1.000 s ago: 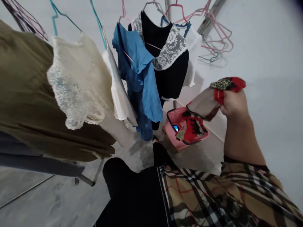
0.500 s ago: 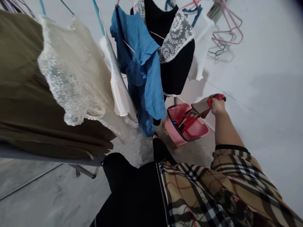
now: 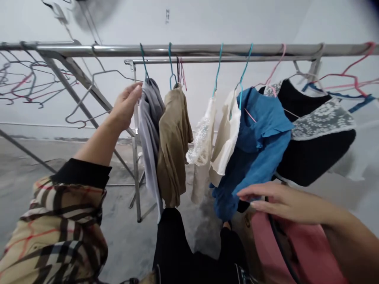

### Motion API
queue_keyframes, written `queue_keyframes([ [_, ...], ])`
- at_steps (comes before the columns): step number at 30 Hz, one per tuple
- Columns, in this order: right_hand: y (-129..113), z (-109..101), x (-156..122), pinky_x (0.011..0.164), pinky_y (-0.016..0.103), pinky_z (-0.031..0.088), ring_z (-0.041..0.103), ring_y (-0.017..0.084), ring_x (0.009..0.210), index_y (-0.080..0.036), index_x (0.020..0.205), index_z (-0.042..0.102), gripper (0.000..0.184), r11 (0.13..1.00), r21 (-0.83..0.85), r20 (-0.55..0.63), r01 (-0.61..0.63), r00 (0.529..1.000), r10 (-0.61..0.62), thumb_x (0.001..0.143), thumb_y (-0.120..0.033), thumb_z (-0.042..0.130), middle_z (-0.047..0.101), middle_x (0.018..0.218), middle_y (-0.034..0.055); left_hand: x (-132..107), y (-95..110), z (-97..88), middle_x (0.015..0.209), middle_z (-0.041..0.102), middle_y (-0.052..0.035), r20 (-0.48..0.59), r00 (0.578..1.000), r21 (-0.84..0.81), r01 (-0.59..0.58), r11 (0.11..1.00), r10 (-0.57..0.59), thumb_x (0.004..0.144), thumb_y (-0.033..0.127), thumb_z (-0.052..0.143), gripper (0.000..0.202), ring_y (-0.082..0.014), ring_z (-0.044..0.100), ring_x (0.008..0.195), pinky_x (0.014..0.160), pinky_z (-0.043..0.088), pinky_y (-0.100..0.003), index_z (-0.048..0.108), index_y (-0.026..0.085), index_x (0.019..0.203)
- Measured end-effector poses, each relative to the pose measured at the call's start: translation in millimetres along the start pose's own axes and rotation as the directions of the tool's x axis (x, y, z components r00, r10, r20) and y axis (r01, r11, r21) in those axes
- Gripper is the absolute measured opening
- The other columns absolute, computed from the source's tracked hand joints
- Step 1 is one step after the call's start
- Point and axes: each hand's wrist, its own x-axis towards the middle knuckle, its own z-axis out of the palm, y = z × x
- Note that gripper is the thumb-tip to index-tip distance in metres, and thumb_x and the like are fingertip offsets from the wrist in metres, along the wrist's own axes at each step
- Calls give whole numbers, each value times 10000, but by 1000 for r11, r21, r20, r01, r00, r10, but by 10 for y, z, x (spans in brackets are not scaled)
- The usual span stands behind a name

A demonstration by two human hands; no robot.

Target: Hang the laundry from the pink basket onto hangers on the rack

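A stainless-steel drying rack (image 3: 189, 50) spans the view, its rails carrying garments on wire hangers: a grey garment (image 3: 149, 130), a tan top (image 3: 173, 148), a cream lace top (image 3: 204, 138), a blue shirt (image 3: 254, 150) and a black top with a lace collar (image 3: 314, 146). A pink basket (image 3: 296, 252) lies at lower right. The right hand (image 3: 281, 199), fingers extended and pressed together, is just above the basket's dark rim. The left hand (image 3: 126, 106), from a plaid sleeve (image 3: 59, 228), has its fingers together beside the grey garment's teal hanger (image 3: 144, 59); whether they pinch anything cannot be told.
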Motion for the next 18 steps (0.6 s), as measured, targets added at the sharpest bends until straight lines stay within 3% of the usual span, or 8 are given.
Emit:
queue_keyframes([
  [3,-580,-92,295,963,343,495,640,214,1086,-201,1265,637,413,962,-127,42,243,970,-240,961,-432,482,683,1196,100,16,7,1,1115,647,-43,90,996,-126,18,992,-6,750,714,641,802,-149,494,990,952,391,-299,538,117,1275],
  [6,-958,-88,695,831,291,518,653,162,919,-165,1270,606,375,886,-172,-80,431,890,-449,957,-335,491,698,1093,89,6,44,-54,870,642,-5,238,971,-99,58,993,-33,738,646,694,634,-129,509,820,813,409,-264,627,134,1106],
  [9,-1239,-72,1188,793,299,510,627,148,852,-145,1301,553,406,818,-211,-259,535,777,-574,930,-309,532,680,1061,86,-13,98,-90,660,527,23,273,957,-10,101,995,-95,707,610,717,490,-114,451,643,622,352,-248,639,142,833],
  [13,-1525,-81,1861,771,329,512,613,156,787,-144,1243,530,389,850,-133,-501,509,706,-501,893,-302,591,660,923,55,-71,244,-61,629,468,36,328,942,-30,77,997,-63,716,546,711,411,-93,402,585,555,300,-236,582,156,732],
  [16,-1606,-85,2257,719,322,518,600,151,734,-177,995,534,206,871,-7,-613,491,687,-391,835,-245,644,605,820,8,-160,382,-41,681,528,22,344,938,-26,55,998,-42,692,492,745,388,-108,462,633,571,353,-232,592,153,800],
  [18,-1596,-77,2436,672,306,514,586,138,678,-204,860,468,203,848,125,-633,515,700,-331,797,-204,660,563,758,-26,-227,458,-50,678,551,17,351,932,26,85,996,-88,643,464,790,404,-117,491,639,562,373,-232,597,151,811],
])
